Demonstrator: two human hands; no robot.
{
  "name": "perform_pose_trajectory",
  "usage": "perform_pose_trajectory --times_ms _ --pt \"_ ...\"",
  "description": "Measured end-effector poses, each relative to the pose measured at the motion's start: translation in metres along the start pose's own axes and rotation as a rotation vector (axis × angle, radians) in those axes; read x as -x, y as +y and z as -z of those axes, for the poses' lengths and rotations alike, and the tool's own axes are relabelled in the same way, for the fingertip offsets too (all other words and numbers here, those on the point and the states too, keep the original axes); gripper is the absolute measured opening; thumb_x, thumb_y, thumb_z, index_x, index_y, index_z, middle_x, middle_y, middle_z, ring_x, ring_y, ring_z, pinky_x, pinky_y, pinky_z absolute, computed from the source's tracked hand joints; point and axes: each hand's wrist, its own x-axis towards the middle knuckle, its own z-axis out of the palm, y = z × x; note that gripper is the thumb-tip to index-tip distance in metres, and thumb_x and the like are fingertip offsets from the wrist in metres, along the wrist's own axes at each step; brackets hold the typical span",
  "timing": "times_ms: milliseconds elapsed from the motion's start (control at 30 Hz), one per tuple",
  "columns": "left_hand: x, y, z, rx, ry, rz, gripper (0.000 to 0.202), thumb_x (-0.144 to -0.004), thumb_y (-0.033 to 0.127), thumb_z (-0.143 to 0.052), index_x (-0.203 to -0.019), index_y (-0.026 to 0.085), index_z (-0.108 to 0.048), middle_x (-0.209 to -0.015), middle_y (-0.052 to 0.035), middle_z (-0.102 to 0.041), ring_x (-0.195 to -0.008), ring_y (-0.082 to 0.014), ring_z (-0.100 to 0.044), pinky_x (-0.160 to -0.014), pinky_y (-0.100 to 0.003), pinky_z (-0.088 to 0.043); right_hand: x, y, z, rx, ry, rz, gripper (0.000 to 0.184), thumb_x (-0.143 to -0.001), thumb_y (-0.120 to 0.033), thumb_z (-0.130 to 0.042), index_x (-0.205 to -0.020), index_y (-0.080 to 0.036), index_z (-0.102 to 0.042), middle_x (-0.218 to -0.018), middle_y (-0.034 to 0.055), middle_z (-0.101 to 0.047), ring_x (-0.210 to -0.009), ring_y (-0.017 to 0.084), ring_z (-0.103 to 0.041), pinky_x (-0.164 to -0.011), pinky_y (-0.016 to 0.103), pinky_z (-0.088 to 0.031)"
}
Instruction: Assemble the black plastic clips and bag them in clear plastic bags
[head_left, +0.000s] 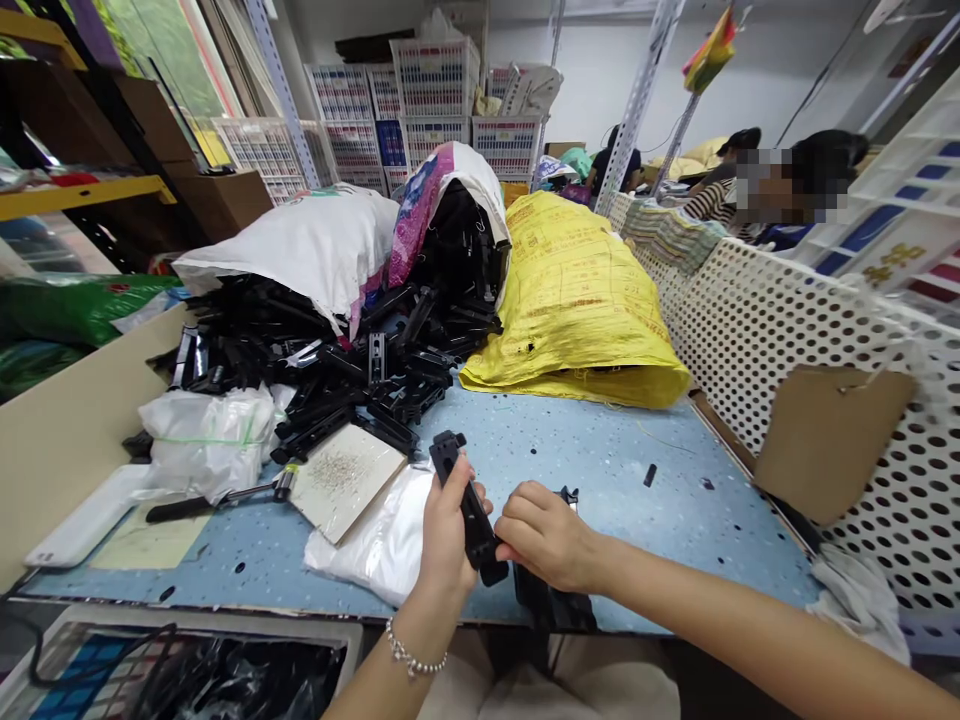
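My left hand (448, 530) is wrapped round a long black plastic part (474, 520), stapler-like in shape, tilted with its upper end leaning left. Against the lower right side of that part, my right hand (546, 535) has its fingers curled together, thumb at the edge; whatever they pinch is hidden. Below the right hand, more black parts (555, 605) lie at the table's front edge, partly covered by it. A white plastic bag (382, 545) lies flat beside my left hand. A big heap of similar black parts (330, 385) lies farther back on the left.
White sacks (300, 245) and a yellow sack (581, 300) stand at the back. On the left are a pale board (345, 475), a black-handled hammer-like tool (217, 500) and bundled clear bags (210, 430). A perforated white panel (847, 400) borders the right; other people sit beyond it.
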Motion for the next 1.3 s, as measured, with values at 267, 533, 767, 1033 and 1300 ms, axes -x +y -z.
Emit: perform_pose_trajectory --times_ms 267,533,767,1033,1300 --pt "-0.006 0.009 0.003 0.143 -0.073 0.324 0.028 -0.078 0.035 -0.072 -0.094 0.017 -0.057 -0.068 0.0043 -0.054 -0.047 -0.0059 -0.050 -0.043 -0.017 -0.041 -0.008 0.005 0.023 -0.028 -0.209 0.137 0.025 -0.098 -0.033 -0.041 -0.093 -0.015 -0.057 -0.087 0.0087 -0.062 -0.078 0.019 -0.052 -0.072 0.034 -0.042" --pt "-0.005 0.012 -0.002 0.173 -0.059 0.446 0.024 -0.082 0.036 -0.067 -0.088 0.014 -0.058 -0.067 0.0015 -0.056 -0.050 -0.0076 -0.054 -0.045 -0.018 -0.043 -0.016 -0.003 0.022 -0.007 -0.092 0.110 0.030 -0.100 -0.033 -0.035 -0.088 -0.016 -0.057 -0.076 0.0074 -0.059 -0.072 0.019 -0.050 -0.069 0.034 -0.042" --pt "0.014 0.006 0.003 -0.127 0.019 -0.181 0.043 -0.069 0.040 -0.079 -0.101 0.021 -0.058 -0.072 0.0043 -0.056 -0.056 -0.0078 -0.053 -0.050 -0.018 -0.043 -0.002 -0.021 0.002 -0.458 -0.152 -0.450 0.043 -0.099 -0.048 -0.026 -0.084 -0.018 -0.053 -0.076 0.0047 -0.054 -0.071 0.017 -0.046 -0.066 0.031 -0.041" --pt "0.012 0.013 0.004 -0.191 -0.049 -0.201 0.047 -0.067 0.036 -0.081 -0.106 0.022 -0.058 -0.081 0.0027 -0.058 -0.061 -0.0089 -0.054 -0.055 -0.019 -0.045 -0.006 -0.017 0.011 -0.762 -0.338 -0.698 0.046 -0.097 -0.055 -0.028 -0.089 -0.018 -0.053 -0.079 0.0042 -0.057 -0.071 0.016 -0.052 -0.066 0.030 -0.044" --pt "0.006 0.007 0.007 -0.154 -0.037 -0.106 0.049 -0.067 0.043 -0.080 -0.103 0.019 -0.057 -0.069 0.0053 -0.053 -0.052 -0.0061 -0.049 -0.048 -0.017 -0.040 -0.002 -0.021 0.004 -0.363 -0.265 -0.367 0.043 -0.101 -0.042 -0.024 -0.079 -0.018 -0.053 -0.076 0.0054 -0.059 -0.072 0.017 -0.052 -0.067 0.031 -0.043"
